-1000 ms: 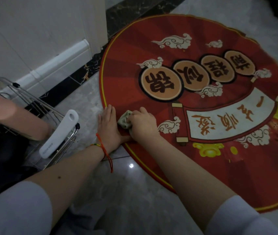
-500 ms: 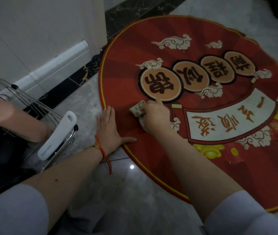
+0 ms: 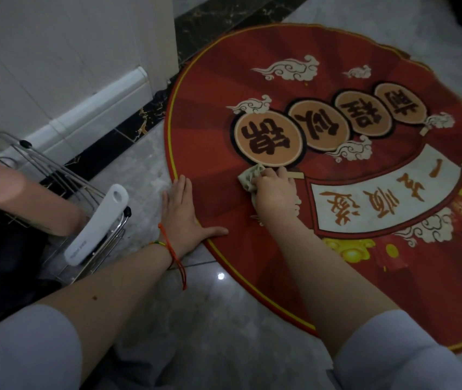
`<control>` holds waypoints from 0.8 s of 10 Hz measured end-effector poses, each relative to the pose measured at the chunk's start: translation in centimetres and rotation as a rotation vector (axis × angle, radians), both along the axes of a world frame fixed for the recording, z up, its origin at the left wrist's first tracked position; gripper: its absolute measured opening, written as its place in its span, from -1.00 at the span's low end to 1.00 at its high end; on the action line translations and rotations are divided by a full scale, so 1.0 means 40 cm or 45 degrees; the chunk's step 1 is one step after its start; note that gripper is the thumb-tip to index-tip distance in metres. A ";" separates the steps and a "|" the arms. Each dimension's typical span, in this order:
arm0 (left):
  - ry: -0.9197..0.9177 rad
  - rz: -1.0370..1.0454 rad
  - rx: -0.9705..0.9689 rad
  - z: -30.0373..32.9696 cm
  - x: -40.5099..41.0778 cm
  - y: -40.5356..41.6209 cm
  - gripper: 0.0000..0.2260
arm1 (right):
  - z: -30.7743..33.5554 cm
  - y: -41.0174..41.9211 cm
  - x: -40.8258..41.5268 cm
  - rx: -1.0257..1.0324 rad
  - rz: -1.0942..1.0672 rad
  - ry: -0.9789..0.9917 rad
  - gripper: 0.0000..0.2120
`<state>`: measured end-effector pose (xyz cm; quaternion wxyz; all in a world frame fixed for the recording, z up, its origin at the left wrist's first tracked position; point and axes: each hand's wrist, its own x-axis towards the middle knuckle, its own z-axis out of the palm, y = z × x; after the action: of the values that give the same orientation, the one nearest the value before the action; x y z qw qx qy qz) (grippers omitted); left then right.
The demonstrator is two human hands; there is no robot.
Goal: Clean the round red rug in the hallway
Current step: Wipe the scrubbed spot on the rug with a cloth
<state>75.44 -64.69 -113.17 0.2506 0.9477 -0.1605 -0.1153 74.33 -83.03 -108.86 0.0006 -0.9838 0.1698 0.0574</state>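
Observation:
The round red rug (image 3: pixel 294 88) with a yellow border, orange discs and a white banner lies on the pale marble floor. My right hand (image 3: pixel 276 194) grips a small crumpled greenish cloth (image 3: pixel 249 177) and presses it on the rug just below the nearest orange disc. My left hand (image 3: pixel 183 213) lies flat with straight fingers across the rug's left edge, thumb spread onto the red. A red string bracelet circles that wrist.
A metal wire rack (image 3: pixel 63 175) with a white handle (image 3: pixel 97 223) stands at the left, holding a pinkish cylinder (image 3: pixel 24 202). A white wall panel with baseboard (image 3: pixel 94 108) and a black marble strip (image 3: pixel 128 130) run behind it. Pale floor (image 3: pixel 196 319) lies near me.
My right hand has slid the cloth away from me and to the right, from beside my left hand to just under the orange disc. My left hand stays planted on the rug's edge.

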 end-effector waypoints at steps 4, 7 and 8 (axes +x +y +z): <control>-0.007 -0.006 0.039 0.003 0.001 -0.001 0.28 | 0.035 0.051 -0.020 0.010 0.111 0.011 -0.73; -0.006 -0.013 0.045 0.002 0.004 0.000 0.29 | 0.052 0.090 -0.025 0.054 0.298 0.086 -0.70; 0.002 -0.022 0.029 0.005 0.003 0.001 0.25 | 0.053 0.126 -0.037 0.061 0.422 0.070 -0.70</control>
<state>75.58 -64.65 -112.98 0.2389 0.9490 -0.1671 -0.1199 72.86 -77.99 -106.75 0.0097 -0.9961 0.0038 0.0876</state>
